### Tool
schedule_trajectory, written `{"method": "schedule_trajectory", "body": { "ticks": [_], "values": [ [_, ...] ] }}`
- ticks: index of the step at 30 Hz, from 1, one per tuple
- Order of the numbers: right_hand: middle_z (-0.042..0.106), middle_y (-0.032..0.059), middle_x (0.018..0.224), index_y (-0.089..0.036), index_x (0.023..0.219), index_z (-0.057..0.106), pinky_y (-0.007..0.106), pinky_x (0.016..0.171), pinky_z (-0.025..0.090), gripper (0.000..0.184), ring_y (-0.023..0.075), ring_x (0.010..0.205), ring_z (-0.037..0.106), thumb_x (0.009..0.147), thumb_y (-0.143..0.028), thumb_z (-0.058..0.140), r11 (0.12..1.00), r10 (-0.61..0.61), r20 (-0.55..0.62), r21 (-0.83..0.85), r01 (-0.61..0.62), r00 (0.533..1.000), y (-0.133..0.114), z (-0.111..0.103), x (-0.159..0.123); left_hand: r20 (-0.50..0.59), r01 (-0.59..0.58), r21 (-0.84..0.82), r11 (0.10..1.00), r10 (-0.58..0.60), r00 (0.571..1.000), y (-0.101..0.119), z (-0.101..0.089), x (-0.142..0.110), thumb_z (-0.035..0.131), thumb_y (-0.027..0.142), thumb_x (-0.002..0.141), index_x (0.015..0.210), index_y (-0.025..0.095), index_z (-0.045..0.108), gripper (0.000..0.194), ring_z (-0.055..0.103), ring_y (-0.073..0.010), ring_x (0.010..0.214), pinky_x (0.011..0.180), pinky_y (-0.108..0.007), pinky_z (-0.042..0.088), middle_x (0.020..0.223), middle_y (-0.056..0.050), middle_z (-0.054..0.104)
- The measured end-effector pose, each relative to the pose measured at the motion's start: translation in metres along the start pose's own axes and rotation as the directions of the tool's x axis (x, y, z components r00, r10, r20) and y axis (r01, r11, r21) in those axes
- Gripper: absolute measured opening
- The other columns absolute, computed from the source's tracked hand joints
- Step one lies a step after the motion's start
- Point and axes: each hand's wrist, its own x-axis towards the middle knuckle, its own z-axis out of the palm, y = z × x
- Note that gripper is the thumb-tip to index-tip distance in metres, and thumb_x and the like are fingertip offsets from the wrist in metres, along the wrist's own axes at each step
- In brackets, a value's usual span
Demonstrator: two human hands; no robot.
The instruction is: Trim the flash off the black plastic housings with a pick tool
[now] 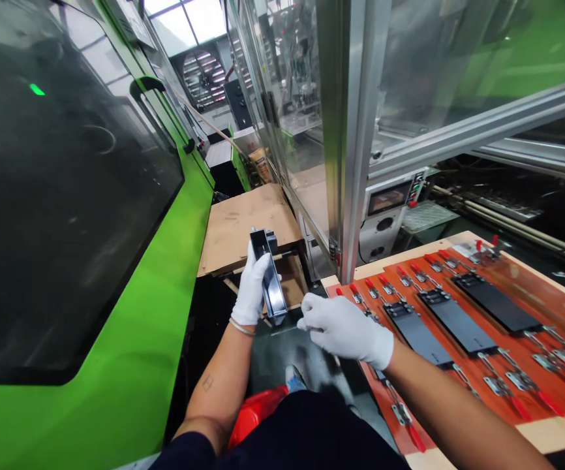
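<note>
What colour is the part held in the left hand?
The part is glossy black, best seen in the head view.

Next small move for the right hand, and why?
Probably ease the right hand in to the lower end of the black part: the left hand grips that part, while the right is curled close by, not touching it. Whether the right holds anything is unclear.
</note>
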Motion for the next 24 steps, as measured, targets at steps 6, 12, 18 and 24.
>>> {"method": "schedule_trajectory", "body": {
  "ticks": [6,12,18,24],
  "values": [
    [0.060,-0.0004,0.084,-0.023,0.081,0.077,0.026,0.057,0.031,0.023,0.0106,0.061,0.048,0.078,-0.006,0.061,0.998,-0.052,-0.058,0.025,0.053,0.997,-0.002,-0.002,-0.002,-0.015,0.006,0.077,0.997,-0.005,1.000,-0.002,-0.002,-0.005,0.082,0.043,0.077,0.139,0.026,0.059,0.069,0.066,-0.0145,0.052,0.049,-0.026,0.056,0.078,0.003,0.073],
    [0.057,0.0026,0.085,-0.022,0.098,0.073,0.027,0.068,0.047,0.029,0.0155,0.077,0.057,0.088,-0.005,0.052,0.987,-0.018,-0.511,0.126,0.095,0.860,0.004,-0.008,0.002,-0.031,0.035,-0.036,0.999,-0.036,0.999,-0.001,-0.006,-0.006,0.081,0.037,0.075,0.120,0.021,0.066,0.050,0.069,-0.0174,0.055,0.052,-0.027,0.056,0.077,-0.001,0.074],
    [0.051,-0.0002,0.073,-0.021,0.079,0.064,0.028,0.067,0.048,0.024,0.0157,0.070,0.055,0.089,-0.005,0.049,0.972,0.184,-0.528,0.220,-0.076,0.829,-0.014,0.004,-0.016,0.186,0.088,-0.422,0.902,-0.008,0.982,0.016,-0.024,-0.002,0.056,0.060,0.085,0.110,0.016,0.072,0.053,0.077,-0.0280,0.081,0.073,-0.041,0.064,0.096,-0.011,0.080],
    [0.054,0.0018,0.081,-0.021,0.086,0.066,0.026,0.067,0.050,0.024,0.0146,0.071,0.056,0.088,-0.005,0.049,0.958,0.244,-0.530,0.262,-0.116,0.812,-0.034,0.011,-0.027,0.250,-0.137,-0.494,0.859,0.291,0.923,0.023,-0.029,-0.002,0.056,0.064,0.084,0.129,0.021,0.065,0.063,0.075,-0.0273,0.100,0.086,-0.040,0.062,0.119,-0.009,0.078]
  ]
}}
